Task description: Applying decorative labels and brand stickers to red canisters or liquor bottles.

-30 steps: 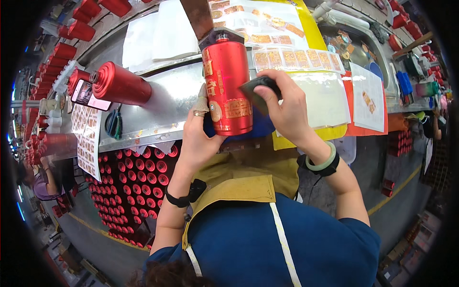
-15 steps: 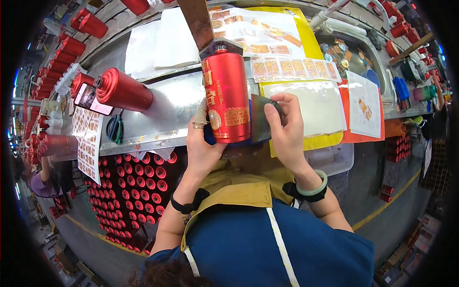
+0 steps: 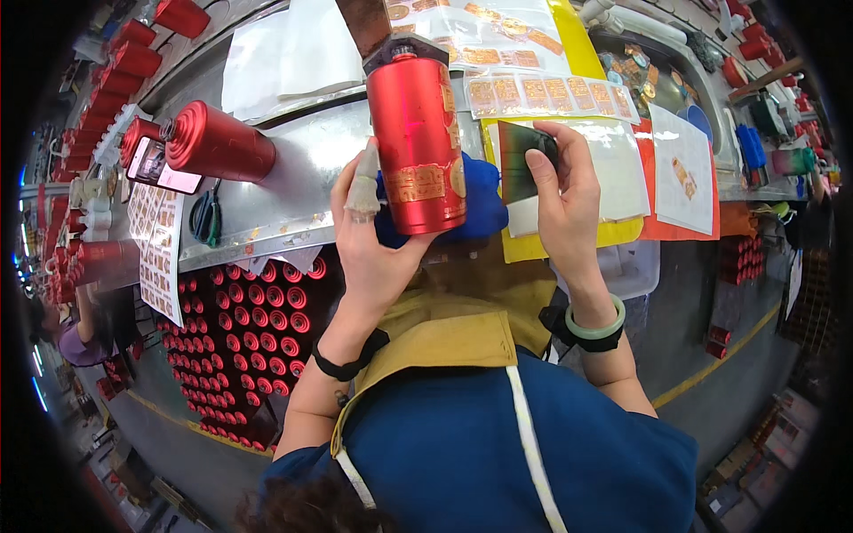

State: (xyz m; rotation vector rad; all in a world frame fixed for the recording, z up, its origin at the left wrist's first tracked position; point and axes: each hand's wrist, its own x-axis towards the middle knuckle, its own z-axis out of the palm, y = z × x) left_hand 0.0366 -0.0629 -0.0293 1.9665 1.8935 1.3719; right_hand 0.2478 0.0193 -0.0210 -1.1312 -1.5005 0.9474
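A shiny red bottle (image 3: 400, 111) with gold decals lies with its neck at a metal bracket (image 3: 366, 25) and its base toward me. My left hand (image 3: 378, 262) cradles it from the left and below near the base; a pale cover sits on one finger. A blue cloth (image 3: 484, 197) is bunched under and right of the bottle. In my right hand (image 3: 576, 191), a thin dark flat scraper (image 3: 517, 164) is pinched between thumb and fingers. It is apart from the bottle, over the white sheets on the yellow folder (image 3: 524, 249).
Left on the metal bench (image 3: 306, 160) are another red bottle (image 3: 227, 147), a phone (image 3: 164, 166), scissors (image 3: 206, 218) and a decal sheet (image 3: 160, 266). Gold decal sheets (image 3: 551, 93) lie beyond. Many red bottles (image 3: 267, 320) stand below left; a sink (image 3: 657, 53) holds scraps at right.
The bottle has turned, bringing its gold decals round to the right, and has shifted slightly away from me. My right hand has moved the scraper off the bottle's side, to the right and up.
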